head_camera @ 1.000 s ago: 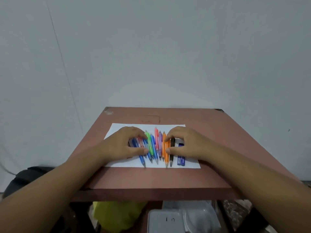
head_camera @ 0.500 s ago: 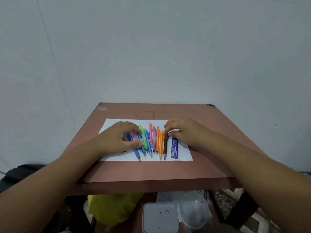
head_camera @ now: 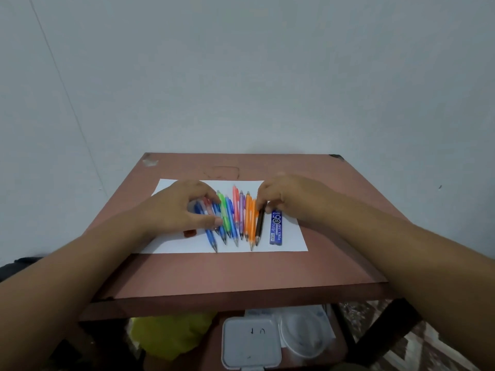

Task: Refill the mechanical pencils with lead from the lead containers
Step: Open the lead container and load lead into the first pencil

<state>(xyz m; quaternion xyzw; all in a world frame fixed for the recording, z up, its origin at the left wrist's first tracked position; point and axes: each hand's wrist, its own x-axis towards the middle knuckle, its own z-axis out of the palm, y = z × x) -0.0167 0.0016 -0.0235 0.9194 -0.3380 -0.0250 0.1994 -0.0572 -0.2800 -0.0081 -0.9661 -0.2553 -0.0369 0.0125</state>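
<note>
Bench: a reddish-brown bench (head_camera: 241,274) stands against a pale wall (head_camera: 241,76), with a white sheet (head_camera: 292,242) lying on it.
Pencils: a row of pencils (head_camera: 235,218) lies side by side on the sheet, tips toward the near edge; blue ones to the left, then green, pink, purple, orange, and a black pencil (head_camera: 259,226) at the right end.
Lead box: a blue lead box (head_camera: 276,227) lies flat on the sheet just beside the black pencil, on its right, and its far end is under the right fingers.
Left hand: the left hand (head_camera: 182,210) sits over the left end of the row, fingers curled down onto the blue pencils and thumb laid across them; it hides their upper ends.
Right hand: the right hand (head_camera: 278,194) is at the right end, fingers bent, fingertips pinching the top of the black pencil.
In the way: a small red-brown thing (head_camera: 189,233) peeks out from under the left hand; I cannot tell what it is.
Below: under the bench sit a yellow bag (head_camera: 171,336), a white box (head_camera: 251,344) with a lid, and a clear tub (head_camera: 302,336) beside it.
Floor: a patterned floor (head_camera: 380,341) shows at the lower right.
</note>
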